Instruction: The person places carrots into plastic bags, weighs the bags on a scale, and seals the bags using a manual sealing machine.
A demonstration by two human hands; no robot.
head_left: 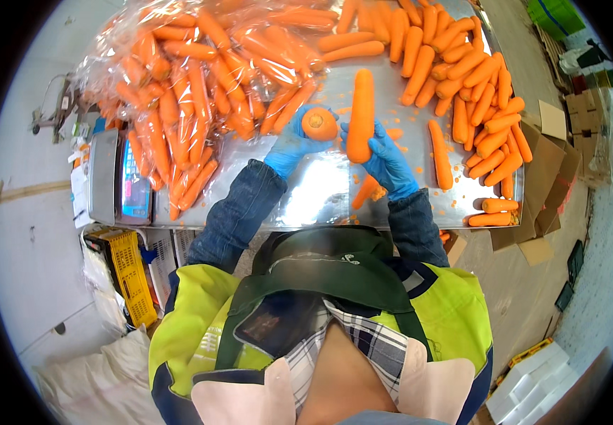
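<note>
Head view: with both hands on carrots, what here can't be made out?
- Left hand: its carrot shows only the cut end; its length is hidden behind it.
- Right hand: the glove hides the lower end of the upright carrot.
- Scale: its display is too small and distorted.
- Bagged carrots: plastic glare blurs them.
- Loose carrot pile: the top edge cuts it off.

Clear plastic bags of carrots [179, 92] lie heaped on the far left part of the steel bench [320, 191], their film glossy and crinkled, some spilling over its left edge. Just beside them, at the bench's left end, sits a grey weighing scale [104, 177] with a small lit screen [136, 185] glowing blue and pink. Flattened brown cardboard boxes [543, 166] lie by the bench's right end. White cartons [533, 375] are stacked at the lower right on the floor.
</note>
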